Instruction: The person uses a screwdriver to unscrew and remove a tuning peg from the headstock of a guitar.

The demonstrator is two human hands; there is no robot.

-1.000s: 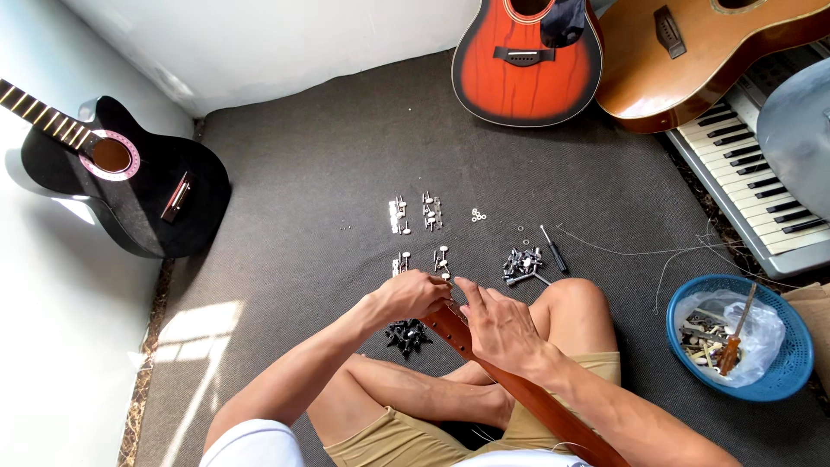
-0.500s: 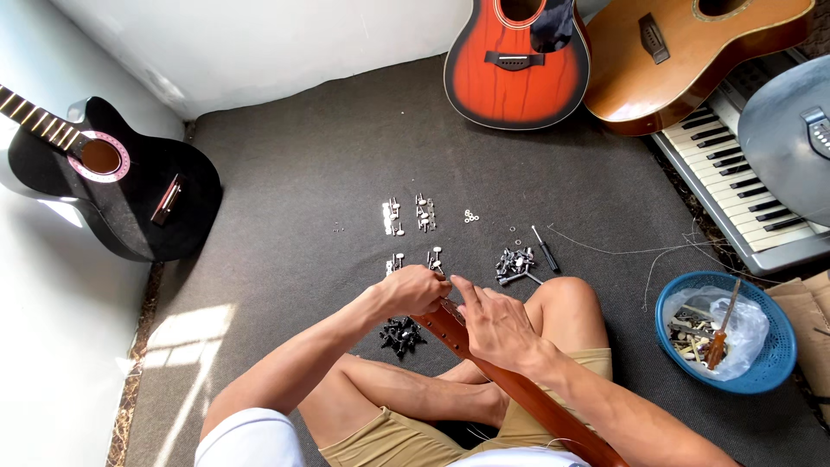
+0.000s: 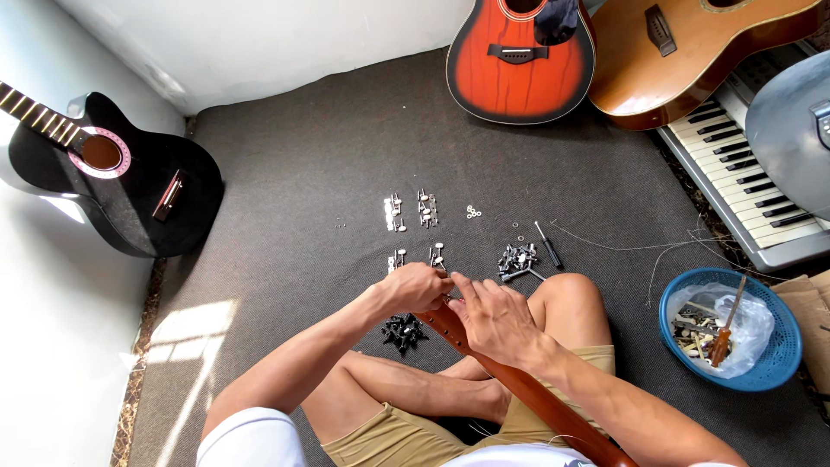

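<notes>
I sit cross-legged on a dark grey carpet (image 3: 303, 173) with a brown guitar neck (image 3: 536, 402) lying across my lap. My left hand (image 3: 418, 287) is closed around the headstock end of the neck. My right hand (image 3: 493, 316) rests on top of the neck just behind it, fingers curled toward the left hand. What the fingers pinch is hidden. Just beyond the hands lie rows of silver tuning pegs (image 3: 411, 212), and a pile of black pegs (image 3: 403, 330) sits under my left forearm.
A black guitar (image 3: 121, 186) leans at left, a red-orange guitar (image 3: 519, 56) and a brown guitar (image 3: 683, 47) at the back. A keyboard (image 3: 743, 182) runs along the right. A blue basket (image 3: 731, 329) holds tools. A small screwdriver (image 3: 547, 244) and metal parts (image 3: 517, 259) lie near my knee.
The view has shifted slightly. Both hands stay together on the headstock, with only small finger movements.
</notes>
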